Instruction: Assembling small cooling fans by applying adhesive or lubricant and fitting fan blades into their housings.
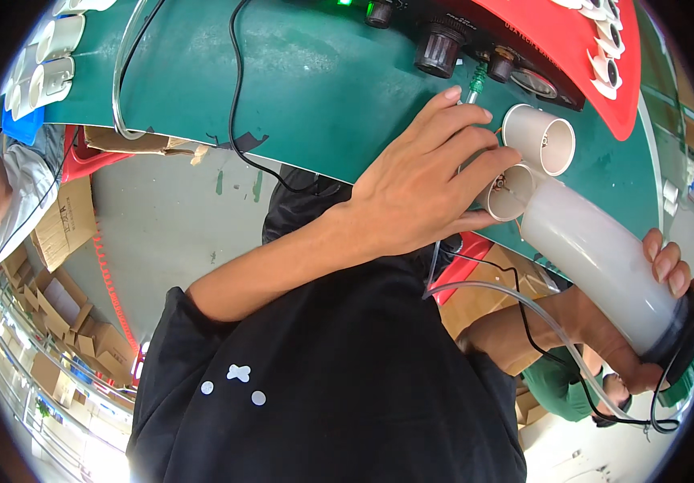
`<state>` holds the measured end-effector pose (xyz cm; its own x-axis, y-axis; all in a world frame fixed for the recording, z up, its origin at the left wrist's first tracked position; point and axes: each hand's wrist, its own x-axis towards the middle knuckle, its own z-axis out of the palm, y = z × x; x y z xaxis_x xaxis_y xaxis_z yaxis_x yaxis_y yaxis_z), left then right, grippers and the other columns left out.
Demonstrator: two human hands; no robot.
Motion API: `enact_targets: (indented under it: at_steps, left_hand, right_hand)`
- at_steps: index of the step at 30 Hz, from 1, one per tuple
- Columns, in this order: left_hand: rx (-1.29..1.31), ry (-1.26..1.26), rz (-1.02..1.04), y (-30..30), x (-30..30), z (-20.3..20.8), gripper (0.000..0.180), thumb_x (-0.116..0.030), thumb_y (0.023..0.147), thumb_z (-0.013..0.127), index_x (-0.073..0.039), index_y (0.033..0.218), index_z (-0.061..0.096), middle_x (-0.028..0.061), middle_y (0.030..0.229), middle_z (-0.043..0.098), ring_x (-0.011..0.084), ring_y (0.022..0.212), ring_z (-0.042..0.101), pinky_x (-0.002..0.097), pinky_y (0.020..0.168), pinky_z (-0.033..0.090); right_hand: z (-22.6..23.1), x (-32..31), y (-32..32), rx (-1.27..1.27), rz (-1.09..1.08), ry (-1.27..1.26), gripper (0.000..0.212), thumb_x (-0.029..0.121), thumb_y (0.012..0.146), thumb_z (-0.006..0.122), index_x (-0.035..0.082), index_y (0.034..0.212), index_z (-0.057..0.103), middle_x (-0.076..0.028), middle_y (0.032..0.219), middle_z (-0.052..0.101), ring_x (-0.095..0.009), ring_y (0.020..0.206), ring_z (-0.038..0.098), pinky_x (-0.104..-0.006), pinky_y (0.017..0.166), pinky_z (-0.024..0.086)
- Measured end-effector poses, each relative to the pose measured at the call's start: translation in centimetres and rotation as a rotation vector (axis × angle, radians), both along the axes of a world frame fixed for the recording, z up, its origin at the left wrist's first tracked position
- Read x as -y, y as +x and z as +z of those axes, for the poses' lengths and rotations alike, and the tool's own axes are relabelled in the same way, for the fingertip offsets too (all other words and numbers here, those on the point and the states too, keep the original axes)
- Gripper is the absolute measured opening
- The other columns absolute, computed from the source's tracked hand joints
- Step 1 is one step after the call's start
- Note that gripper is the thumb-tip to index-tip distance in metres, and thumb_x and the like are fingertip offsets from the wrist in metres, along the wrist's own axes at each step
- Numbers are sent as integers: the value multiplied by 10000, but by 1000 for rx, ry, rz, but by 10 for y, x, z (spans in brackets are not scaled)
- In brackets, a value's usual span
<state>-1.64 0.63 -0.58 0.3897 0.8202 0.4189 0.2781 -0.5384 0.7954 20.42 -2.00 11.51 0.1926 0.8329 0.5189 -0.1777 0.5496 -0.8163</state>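
My left hand (419, 177) reaches over the green bench with its thumb and index finger closed around a short, hollow white plastic cylinder (495, 201). Its other fingers extend toward the black control box. A second hollow white cylinder (533, 133) lies on its side just beyond the held one. My right hand (616, 342) grips the lower end of a large, translucent white dispensing barrel (596, 249) with a black end cap (673, 330). The barrel tilts, its upper end right beside the held cylinder. Whether a tip enters the cylinder cannot be made out.
A black control box (516, 52) with knobs, a gauge and a green fitting (477, 79) stands at the back. A red tray (588, 40) holds white parts; more white cylinders (53, 80) sit far left. A clear hose (508, 291) and black cables hang near my arms. Other people are nearby.
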Motion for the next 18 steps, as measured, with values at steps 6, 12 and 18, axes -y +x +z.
enact_targets:
  at_steps: [6, 12, 18]
  left_hand:
    - [-1, 7, 1, 2, -1, -1, 771, -202, 480, 903, -123, 1195, 623, 60, 1108, 589, 287, 1179, 506, 540, 1092, 361]
    - [-41, 10, 27, 3, -3, 6, 785, -207, 526, 890, -106, 1252, 606, 73, 1075, 593, 287, 1144, 516, 530, 1083, 361]
    - [-239, 56, -52, 3, -2, 11, 731, -295, 593, 853, -347, 1281, 611, 50, 1140, 539, 311, 1155, 468, 576, 1062, 351]
  right_hand:
    - [-2, -3, -4, -41, -26, 18, 998, 608, 572, 765, -83, 1187, 392, -127, 975, 446, -266, 880, 425, -423, 836, 323]
    - [10, -1, 6, -220, -51, 54, 964, 546, 532, 796, -68, 1165, 406, -118, 925, 458, -260, 861, 444, -409, 818, 344]
    - [2, -17, 37, -31, -369, 74, 1022, 608, 606, 805, -74, 1255, 407, -181, 1014, 571, -314, 935, 552, -467, 907, 424]
